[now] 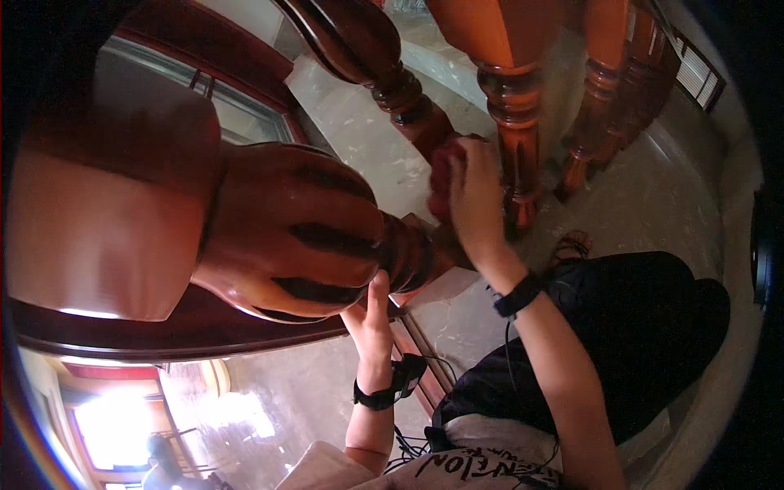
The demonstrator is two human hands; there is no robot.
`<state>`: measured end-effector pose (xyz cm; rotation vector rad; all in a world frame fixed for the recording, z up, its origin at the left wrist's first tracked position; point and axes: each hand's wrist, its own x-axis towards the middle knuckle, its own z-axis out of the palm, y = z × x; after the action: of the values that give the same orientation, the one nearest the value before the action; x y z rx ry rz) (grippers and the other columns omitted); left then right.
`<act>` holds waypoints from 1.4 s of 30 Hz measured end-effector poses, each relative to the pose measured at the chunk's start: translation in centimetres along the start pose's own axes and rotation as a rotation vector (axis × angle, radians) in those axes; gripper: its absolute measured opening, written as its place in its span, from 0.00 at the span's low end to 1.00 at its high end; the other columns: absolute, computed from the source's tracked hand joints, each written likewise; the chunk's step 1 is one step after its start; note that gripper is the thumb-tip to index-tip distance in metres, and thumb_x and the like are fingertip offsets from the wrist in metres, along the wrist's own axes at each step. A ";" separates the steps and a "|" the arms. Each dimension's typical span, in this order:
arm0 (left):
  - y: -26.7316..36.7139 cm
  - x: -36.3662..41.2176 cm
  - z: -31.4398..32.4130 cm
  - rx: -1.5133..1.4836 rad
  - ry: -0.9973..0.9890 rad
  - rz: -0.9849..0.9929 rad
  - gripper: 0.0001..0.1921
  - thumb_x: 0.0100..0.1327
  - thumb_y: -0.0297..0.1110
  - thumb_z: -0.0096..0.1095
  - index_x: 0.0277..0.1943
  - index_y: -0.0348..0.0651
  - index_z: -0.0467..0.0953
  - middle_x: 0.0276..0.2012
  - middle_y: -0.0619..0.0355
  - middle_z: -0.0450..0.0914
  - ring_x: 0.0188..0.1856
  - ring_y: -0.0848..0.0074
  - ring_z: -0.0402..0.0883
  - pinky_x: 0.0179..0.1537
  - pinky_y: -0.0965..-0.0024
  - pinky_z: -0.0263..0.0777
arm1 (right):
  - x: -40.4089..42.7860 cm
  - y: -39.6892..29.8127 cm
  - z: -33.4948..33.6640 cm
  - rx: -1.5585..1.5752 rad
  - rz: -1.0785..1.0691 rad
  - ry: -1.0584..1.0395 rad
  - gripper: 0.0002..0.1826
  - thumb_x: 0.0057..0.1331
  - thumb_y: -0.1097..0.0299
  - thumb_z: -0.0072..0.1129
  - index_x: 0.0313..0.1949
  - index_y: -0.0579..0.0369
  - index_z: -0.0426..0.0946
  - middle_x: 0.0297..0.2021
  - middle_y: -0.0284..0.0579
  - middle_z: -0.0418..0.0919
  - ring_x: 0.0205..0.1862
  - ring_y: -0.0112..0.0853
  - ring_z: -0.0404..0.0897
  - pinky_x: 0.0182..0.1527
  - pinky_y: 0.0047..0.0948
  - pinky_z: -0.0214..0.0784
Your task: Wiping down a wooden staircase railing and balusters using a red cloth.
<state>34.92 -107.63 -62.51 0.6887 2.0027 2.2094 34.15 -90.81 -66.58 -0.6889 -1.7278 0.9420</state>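
My right hand [481,202] holds a dark red cloth [442,180] against the lower part of a turned wooden baluster [425,122], and looks slightly blurred. My left hand [375,318] rests on the underside of a thick, carved wooden newel post [288,239], at the narrow end of its fluted bulb; the thumb shows and the other fingers are partly hidden behind the wood. Both wrists wear black bands with cables. The post is glossy reddish brown with dark grooves.
More turned balusters [514,104] stand right of my right hand, beside a pale stone floor [661,184]. A dark wooden rail [184,340] runs below the post. At the lower left are a bright window [113,429] and a blurred person [162,468].
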 end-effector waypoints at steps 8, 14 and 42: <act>0.6 0.2 0.2 0.005 0.008 -0.018 0.19 0.58 0.26 0.54 0.52 0.33 0.63 0.50 0.56 0.67 0.51 0.76 0.65 0.55 0.71 0.55 | 2.7 -2.3 1.0 -0.454 -0.413 -0.152 0.13 0.54 0.70 0.52 0.41 0.43 0.72 0.41 0.45 0.65 0.38 0.40 0.72 0.32 0.36 0.70; 0.8 -0.1 0.1 -0.011 -0.023 -0.061 0.17 0.58 0.25 0.54 0.50 0.33 0.65 0.46 0.57 0.70 0.48 0.77 0.68 0.52 0.73 0.58 | 2.0 -1.2 1.2 -0.295 -0.253 -0.142 0.11 0.57 0.70 0.50 0.40 0.46 0.70 0.40 0.49 0.64 0.38 0.46 0.71 0.35 0.40 0.68; 0.7 0.4 1.0 -0.054 0.107 -0.033 0.19 0.55 0.28 0.57 0.49 0.31 0.66 0.48 0.55 0.69 0.49 0.74 0.67 0.53 0.70 0.56 | 3.1 -1.5 2.9 0.113 -0.087 0.132 0.12 0.61 0.66 0.45 0.38 0.62 0.69 0.36 0.56 0.72 0.39 0.50 0.71 0.42 0.41 0.64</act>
<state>35.15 -106.68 -61.71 0.5382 1.9776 2.3183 30.39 -89.93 -64.27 -0.5839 -1.5635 0.9066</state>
